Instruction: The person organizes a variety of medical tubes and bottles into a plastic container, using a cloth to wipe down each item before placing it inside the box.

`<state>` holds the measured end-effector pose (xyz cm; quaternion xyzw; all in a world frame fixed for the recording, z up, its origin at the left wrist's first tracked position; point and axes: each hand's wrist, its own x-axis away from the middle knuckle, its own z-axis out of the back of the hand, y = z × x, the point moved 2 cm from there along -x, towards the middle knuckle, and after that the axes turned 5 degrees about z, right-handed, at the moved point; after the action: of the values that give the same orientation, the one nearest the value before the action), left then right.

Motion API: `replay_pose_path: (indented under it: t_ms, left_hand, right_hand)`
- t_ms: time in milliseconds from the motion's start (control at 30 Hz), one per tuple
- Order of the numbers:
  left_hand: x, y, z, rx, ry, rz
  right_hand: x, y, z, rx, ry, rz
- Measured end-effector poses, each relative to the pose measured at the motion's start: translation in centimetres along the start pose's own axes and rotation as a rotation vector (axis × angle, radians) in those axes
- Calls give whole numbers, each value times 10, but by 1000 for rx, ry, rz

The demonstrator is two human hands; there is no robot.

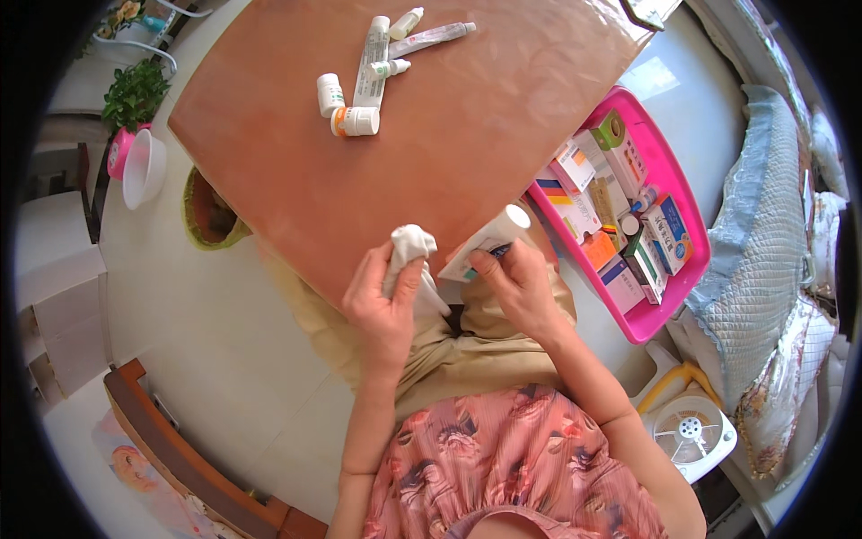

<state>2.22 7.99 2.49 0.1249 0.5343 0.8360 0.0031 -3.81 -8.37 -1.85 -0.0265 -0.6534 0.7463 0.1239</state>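
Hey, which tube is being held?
The wide tube in the right hand; the long grey-printed tube and the pinkish tube both lie on the table.

head view: head-worn left fisheye | above the near edge of the brown tabletop [269,126] | facing steeply down | close, wide, tabletop's far side cropped

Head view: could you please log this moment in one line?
left hand: holds white cloth; right hand: holds white tube; table: bottles, tubes; pink tray: boxes
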Motion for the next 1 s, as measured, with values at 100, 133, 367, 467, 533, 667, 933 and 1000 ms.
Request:
replay_pose_path:
  t_ms: [100,133,367,467,533,667,933,1000]
  left_hand:
    - [-7,14,-4,-60,-135,-427]
    - [2,17,-10,22,-216,-265]
    - [6,6,-11,266,-332,-103]
    - [7,13,-6,117,-213,-228]
    - [10,15,-4,80,-189,-249]
    - [16,15,3,236,-123,-117]
    - [20,17,-8,392,-482,85]
    - [22,20,-13,495,-492,121]
  right_hand:
    - [0,-39,-2,177,-116,12]
    - [4,-39,-4,256,-140,50]
    - [13,-54,7,442,-310,90]
    - [15,-61,7,387,-319,203]
    - [17,-60,7,440,-295,231]
    - [18,-60,10,671,-214,282]
    - [23,-56,23,1050,-115,507]
    - [22,-62,26,1050,-112,517]
